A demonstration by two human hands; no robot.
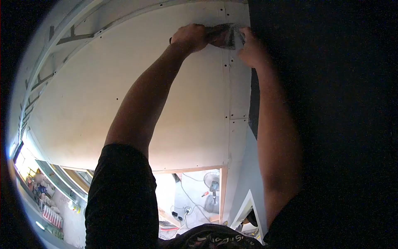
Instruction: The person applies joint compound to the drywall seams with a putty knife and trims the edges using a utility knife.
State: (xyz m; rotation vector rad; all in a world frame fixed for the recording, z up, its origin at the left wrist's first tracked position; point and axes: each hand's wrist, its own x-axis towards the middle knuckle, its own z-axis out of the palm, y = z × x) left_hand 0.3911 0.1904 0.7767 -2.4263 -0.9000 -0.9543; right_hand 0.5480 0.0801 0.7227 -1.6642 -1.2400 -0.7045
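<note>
In the head view, we see the bare left hand (190,36) w/ its fingers closed around one end of a dark, flat, wide piece (224,37) w/ a grey, speckled side. This piece is in front of the upper part of a large, cream-coloured, smooth board (174,91), near small dark screw heads (226,65). The bare right hand (253,50) is at the opp. side, thumb & index finger apart; we cannot tell if it touches the piece. Below, through a wood-framed opening (222,195), we see a round grey fan (212,181).
</note>
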